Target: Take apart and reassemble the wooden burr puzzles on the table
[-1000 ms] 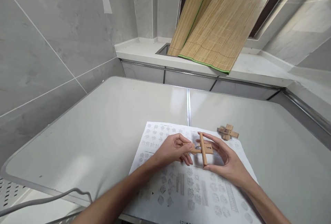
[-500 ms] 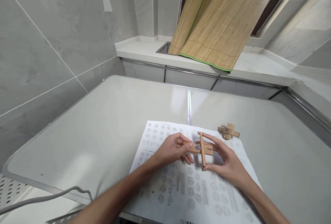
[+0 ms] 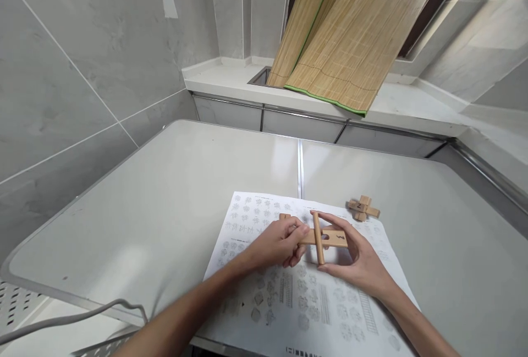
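My left hand is closed around flat wooden puzzle pieces. One of them, a wooden puzzle piece with a slot and a dark mark near its end, reaches right towards my other palm. Another wooden end pokes out behind the left knuckles; the fingers hide whether it belongs to a separate piece. My right hand pinches a narrow wooden piece by its two ends, between thumb and forefinger. This narrow piece stands crosswise over the slotted one. Both hands are above a printed sheet.
A cross-shaped assembly of wooden pieces lies by the sheet's upper right edge on the light folding table. Behind are a white ledge and a bamboo mat. A grey cable runs at lower left.
The slotted piece now extends farther right past the narrow piece, so its slot shows. A wooden end has come into sight behind my left hand. My right hand keeps its pinch.
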Available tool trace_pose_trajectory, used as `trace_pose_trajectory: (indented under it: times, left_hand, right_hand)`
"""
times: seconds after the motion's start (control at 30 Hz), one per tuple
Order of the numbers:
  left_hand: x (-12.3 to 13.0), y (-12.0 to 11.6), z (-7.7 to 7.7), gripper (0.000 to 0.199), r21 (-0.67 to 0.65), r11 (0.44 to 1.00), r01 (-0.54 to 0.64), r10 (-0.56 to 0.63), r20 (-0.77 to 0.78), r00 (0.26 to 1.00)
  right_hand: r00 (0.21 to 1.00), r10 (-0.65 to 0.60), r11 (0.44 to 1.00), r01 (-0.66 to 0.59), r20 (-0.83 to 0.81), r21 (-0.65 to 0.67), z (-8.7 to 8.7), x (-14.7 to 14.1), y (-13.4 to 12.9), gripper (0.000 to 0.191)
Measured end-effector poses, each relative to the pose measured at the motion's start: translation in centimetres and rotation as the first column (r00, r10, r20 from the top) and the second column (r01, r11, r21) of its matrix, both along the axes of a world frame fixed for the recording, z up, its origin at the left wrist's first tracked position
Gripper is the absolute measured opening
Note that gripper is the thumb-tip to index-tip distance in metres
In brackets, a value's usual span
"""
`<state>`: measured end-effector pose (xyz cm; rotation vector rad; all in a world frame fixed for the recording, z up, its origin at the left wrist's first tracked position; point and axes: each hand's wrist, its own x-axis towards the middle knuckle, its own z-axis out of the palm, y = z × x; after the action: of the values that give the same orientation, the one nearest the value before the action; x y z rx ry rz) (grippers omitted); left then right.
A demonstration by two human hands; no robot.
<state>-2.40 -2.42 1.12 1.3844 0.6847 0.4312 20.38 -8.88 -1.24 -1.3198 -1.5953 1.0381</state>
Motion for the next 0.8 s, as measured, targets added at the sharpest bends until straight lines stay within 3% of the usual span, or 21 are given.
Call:
trace_pose_trajectory:
  times: [0.8]
  left_hand:
    - [0.15, -0.19, 0.73, 0.034, -0.052, 0.998, 0.044, -0.045, -0.013, 0.999]
  right_hand:
    - [0.998, 0.039, 0.999, -0.038, 0.051, -0.02, 0.75, -0.3, -0.22, 0.086]
